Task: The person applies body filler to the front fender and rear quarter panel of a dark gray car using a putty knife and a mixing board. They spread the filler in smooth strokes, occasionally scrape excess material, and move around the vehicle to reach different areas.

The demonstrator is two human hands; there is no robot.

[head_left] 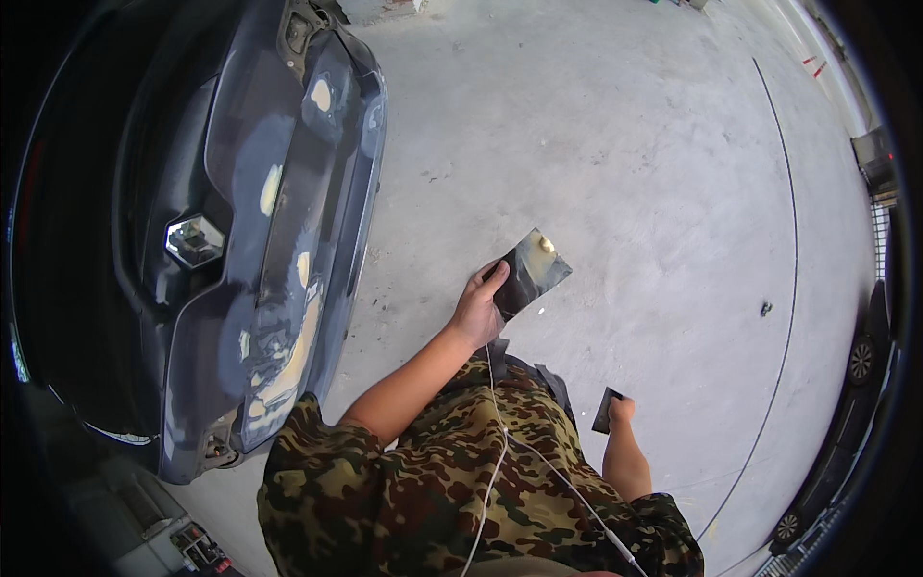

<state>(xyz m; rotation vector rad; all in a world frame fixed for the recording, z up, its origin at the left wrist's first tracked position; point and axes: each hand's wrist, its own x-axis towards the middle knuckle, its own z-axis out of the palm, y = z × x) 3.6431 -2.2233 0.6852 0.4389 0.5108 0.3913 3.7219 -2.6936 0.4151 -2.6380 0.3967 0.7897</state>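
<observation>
My left hand (pixel 477 308) grips a dark, flat square board (pixel 529 281) by its near edge, thumb on top. Cream smears cover the board's face, and a small lump of pale filler (pixel 546 244) sits near its far corner. Low at my right side, my right hand (pixel 623 411) is closed on a thin dark spreader (pixel 604 412), its blade pointing down and left. On the left is a dark car with a grey bumper (pixel 327 183); cream filler patches (pixel 272 190) and sanded areas mark it. Both hands are away from the bumper.
Grey concrete floor (pixel 596 144) stretches ahead and to the right, crossed by a dark seam. A small dark object (pixel 766 309) lies on it. Another dark car (pixel 851 385) stands at the far right. A white cable (pixel 502 452) hangs down over my camouflage shirt.
</observation>
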